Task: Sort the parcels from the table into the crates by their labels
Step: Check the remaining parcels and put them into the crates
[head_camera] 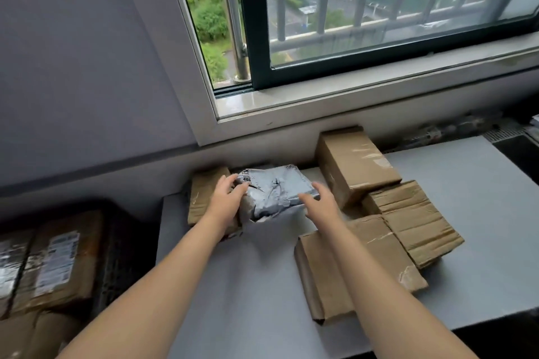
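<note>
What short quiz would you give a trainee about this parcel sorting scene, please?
1. True or false: the grey parcel already lies in the crate.
2. Fill in: the other parcels on the table are brown ___ boxes.
3. The left hand and right hand are: A both at the grey parcel; B both inside the crate; C both on the window sill.
Key: 1 false; 2 cardboard; 3 A.

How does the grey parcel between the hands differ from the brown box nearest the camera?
The grey parcel is wrapped in crinkled plastic; the brown box is bare taped cardboard. The left hand and right hand flank the grey parcel; neither touches the brown box. Both are boxy.
</note>
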Motion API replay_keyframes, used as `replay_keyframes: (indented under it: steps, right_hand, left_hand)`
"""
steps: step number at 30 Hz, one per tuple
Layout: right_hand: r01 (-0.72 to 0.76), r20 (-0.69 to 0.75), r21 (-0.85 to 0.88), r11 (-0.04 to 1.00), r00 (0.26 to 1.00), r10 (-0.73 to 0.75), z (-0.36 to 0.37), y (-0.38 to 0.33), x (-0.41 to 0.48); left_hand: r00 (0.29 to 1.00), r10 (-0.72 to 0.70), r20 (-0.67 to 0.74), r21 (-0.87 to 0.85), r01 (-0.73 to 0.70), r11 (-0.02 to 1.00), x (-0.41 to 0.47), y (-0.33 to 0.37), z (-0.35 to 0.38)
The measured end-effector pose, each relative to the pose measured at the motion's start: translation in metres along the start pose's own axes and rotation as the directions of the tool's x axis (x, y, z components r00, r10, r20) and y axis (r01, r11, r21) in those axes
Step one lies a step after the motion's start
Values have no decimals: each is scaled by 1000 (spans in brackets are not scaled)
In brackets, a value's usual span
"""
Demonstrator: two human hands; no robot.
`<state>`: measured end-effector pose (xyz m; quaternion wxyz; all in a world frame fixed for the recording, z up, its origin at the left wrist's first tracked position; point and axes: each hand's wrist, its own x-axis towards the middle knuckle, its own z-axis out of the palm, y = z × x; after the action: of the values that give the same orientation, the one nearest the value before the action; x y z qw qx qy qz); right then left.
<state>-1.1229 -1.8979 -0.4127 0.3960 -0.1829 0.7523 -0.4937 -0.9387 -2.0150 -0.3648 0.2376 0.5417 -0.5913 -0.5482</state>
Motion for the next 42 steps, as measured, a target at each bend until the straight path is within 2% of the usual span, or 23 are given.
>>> replay_keyframes:
  steps: [4,6,9,11,16,22,25,28,33,42]
  right_hand:
    - [-15,5,-68,998,1000,16,-10,10,-8]
    - [5,-29,-102,995,1000,-8,-22,4,-17]
    - [42,-114,-178,983,991,-63,-59,3,-33]
    - [13,-195,-220,975,979,-57,-88,14,-45]
    - [-118,-337,-341,932,941,-4,-134,48,-75]
    - [-234,-411,-467,853,911,26,-139,74,-102]
    - [-288,-428,-489,823,902,61,-133,84,-114]
    - [-294,-415,-462,837,905,89,-123,90,-124]
    - [-260,-376,-447,856,923,84,-100,93,-138]
    - [-128,-380,-292,948,925,8,-59,83,-187]
  left_hand:
    - [998,-43,50,-111,48,993,-15,-8,20]
    - [987,-91,134,-140,109,984,-27,-11,35]
    - [944,-152,291,-42,172,984,-44,-15,59]
    - [929,-150,337,36,147,988,-52,-21,74]
    - [949,-47,312,160,-3,987,-61,-32,104]
    - [973,-53,226,188,10,982,-77,-41,111]
    - [967,-88,238,209,38,977,-92,-54,105]
    - [947,-144,287,183,93,979,-108,-71,100]
    - [945,-132,300,98,107,989,-132,-79,84]
    - [974,-36,223,51,25,998,-152,-84,19]
